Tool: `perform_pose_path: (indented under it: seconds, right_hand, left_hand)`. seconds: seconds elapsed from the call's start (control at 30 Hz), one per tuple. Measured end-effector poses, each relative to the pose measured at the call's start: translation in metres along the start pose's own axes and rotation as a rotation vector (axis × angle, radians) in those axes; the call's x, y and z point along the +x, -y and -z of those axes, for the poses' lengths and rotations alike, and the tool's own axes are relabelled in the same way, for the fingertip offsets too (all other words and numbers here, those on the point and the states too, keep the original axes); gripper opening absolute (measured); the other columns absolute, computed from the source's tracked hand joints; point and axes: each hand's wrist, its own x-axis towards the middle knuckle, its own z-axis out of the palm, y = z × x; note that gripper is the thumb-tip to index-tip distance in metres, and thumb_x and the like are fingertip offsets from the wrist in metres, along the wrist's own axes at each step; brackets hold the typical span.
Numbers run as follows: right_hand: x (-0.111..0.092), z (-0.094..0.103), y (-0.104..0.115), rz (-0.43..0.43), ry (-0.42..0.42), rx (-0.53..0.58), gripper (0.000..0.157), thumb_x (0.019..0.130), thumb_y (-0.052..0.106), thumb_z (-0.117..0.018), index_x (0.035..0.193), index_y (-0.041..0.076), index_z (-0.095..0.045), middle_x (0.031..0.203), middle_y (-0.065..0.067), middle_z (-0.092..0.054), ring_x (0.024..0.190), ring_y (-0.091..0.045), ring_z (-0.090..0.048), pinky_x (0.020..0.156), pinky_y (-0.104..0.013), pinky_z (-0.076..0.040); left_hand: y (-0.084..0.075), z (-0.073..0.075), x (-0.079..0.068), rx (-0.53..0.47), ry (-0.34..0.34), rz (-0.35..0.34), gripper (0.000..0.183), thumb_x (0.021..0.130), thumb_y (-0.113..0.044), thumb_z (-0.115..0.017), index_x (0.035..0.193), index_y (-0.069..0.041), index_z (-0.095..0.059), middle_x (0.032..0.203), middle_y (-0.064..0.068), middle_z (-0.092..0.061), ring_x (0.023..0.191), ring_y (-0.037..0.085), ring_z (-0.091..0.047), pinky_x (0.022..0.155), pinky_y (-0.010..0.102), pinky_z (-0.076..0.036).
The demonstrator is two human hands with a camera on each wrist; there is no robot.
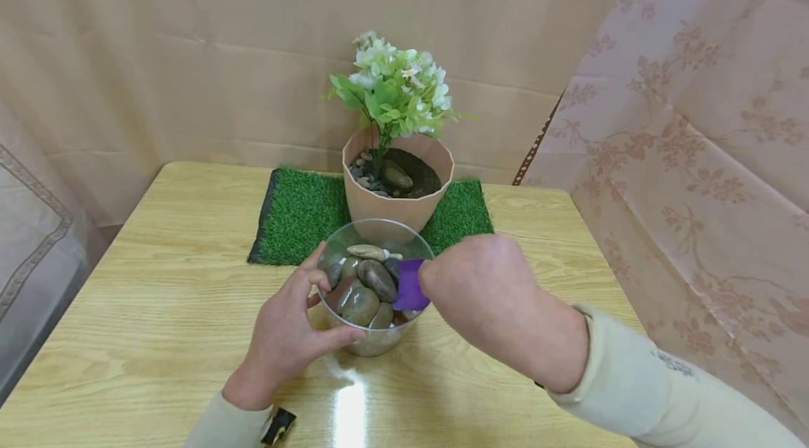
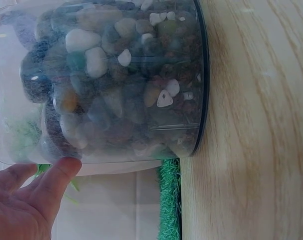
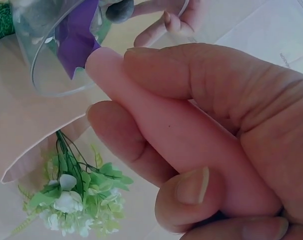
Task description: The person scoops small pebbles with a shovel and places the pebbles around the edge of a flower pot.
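Observation:
A clear round container [image 1: 373, 341] full of stones stands on the table. My left hand [image 1: 287, 325] grips its left side, thumb at the front and fingers round the back; in the left wrist view that hand [image 2: 34, 200] touches the clear wall. My right hand [image 1: 499, 300] grips the pink handle [image 3: 176, 135] of a small trowel, fingers wrapped round it. The trowel's purple blade [image 1: 411, 285] dips inside the container's right side among the stones [image 1: 378, 281]. Its tip is hidden. Through the wall, small white and coloured pebbles [image 2: 96, 62] show below.
Just behind the container, a beige pot [image 1: 398, 208] with a white-flowered plant [image 1: 404, 86] stands on a green turf mat [image 1: 303, 213]. Dark soil, pebbles and one larger stone [image 1: 397, 174] lie in the pot. Cloth hangs behind and at the right of the wooden table [image 1: 164, 293].

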Motion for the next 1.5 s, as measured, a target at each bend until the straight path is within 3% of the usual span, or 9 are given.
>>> perform_pose_path:
  seconds: [0.2, 0.53, 0.83, 1.2, 1.43, 1.5]
  right_hand:
    - [-0.005, -0.004, 0.004, 0.000, -0.097, 0.018, 0.039, 0.068, 0.001, -0.069, 0.055, 0.023, -0.040, 0.047, 0.009, -0.034, 0.045, -0.009, -0.037, 0.031, -0.027, -0.034]
    - [-0.009, -0.006, 0.010, -0.028, -0.126, 0.039, 0.038, 0.067, 0.002, -0.072, 0.057, 0.022, -0.042, 0.047, 0.008, -0.036, 0.044, -0.010, -0.036, 0.030, -0.028, -0.033]
    - [-0.019, -0.018, 0.016, -0.035, -0.286, 0.057, 0.037, 0.067, -0.002, -0.066, 0.056, 0.021, -0.040, 0.047, 0.008, -0.034, 0.041, -0.008, -0.032, 0.028, -0.028, -0.028]
    - [-0.025, -0.023, 0.027, -0.059, -0.248, 0.026, 0.037, 0.070, -0.001, -0.067, 0.059, 0.021, -0.040, 0.048, 0.005, -0.034, 0.042, -0.010, -0.033, 0.030, -0.026, -0.028]
    - [-0.027, -0.019, 0.034, -0.083, -0.055, 0.089, 0.033, 0.077, 0.006, -0.075, 0.065, 0.019, -0.047, 0.051, 0.003, -0.038, 0.043, -0.010, -0.032, 0.031, -0.026, -0.032]
    - [-0.027, -0.019, 0.035, -0.094, -0.043, 0.107, 0.031, 0.078, 0.006, -0.075, 0.066, 0.019, -0.049, 0.051, 0.003, -0.038, 0.042, -0.010, -0.033, 0.030, -0.026, -0.032]
  left_hand:
    - [-0.001, 0.000, 0.000, -0.003, 0.003, 0.006, 0.070, 0.065, -0.051, -0.097, 0.103, -0.014, -0.052, 0.167, 0.012, -0.039, 0.134, 0.043, -0.058, 0.083, 0.035, -0.067]
    - [0.000, 0.000, 0.001, 0.001, 0.004, -0.001, 0.071, 0.065, -0.051, -0.097, 0.104, -0.013, -0.052, 0.166, 0.014, -0.039, 0.133, 0.042, -0.060, 0.082, 0.034, -0.067]
    - [0.000, 0.001, 0.001, -0.001, 0.013, 0.020, 0.070, 0.065, -0.050, -0.097, 0.104, -0.014, -0.052, 0.167, 0.012, -0.038, 0.135, 0.042, -0.058, 0.083, 0.035, -0.067]
    - [0.000, 0.000, 0.000, -0.020, 0.008, 0.005, 0.070, 0.065, -0.047, -0.098, 0.106, -0.013, -0.052, 0.167, 0.013, -0.038, 0.136, 0.043, -0.057, 0.084, 0.036, -0.067]
    - [0.000, 0.000, 0.000, -0.022, 0.013, 0.015, 0.070, 0.066, -0.047, -0.098, 0.106, -0.014, -0.052, 0.167, 0.013, -0.037, 0.137, 0.043, -0.056, 0.085, 0.036, -0.067]
    - [-0.001, 0.000, 0.000, -0.025, 0.015, 0.021, 0.069, 0.066, -0.047, -0.098, 0.106, -0.014, -0.052, 0.167, 0.014, -0.037, 0.137, 0.043, -0.056, 0.085, 0.037, -0.067]
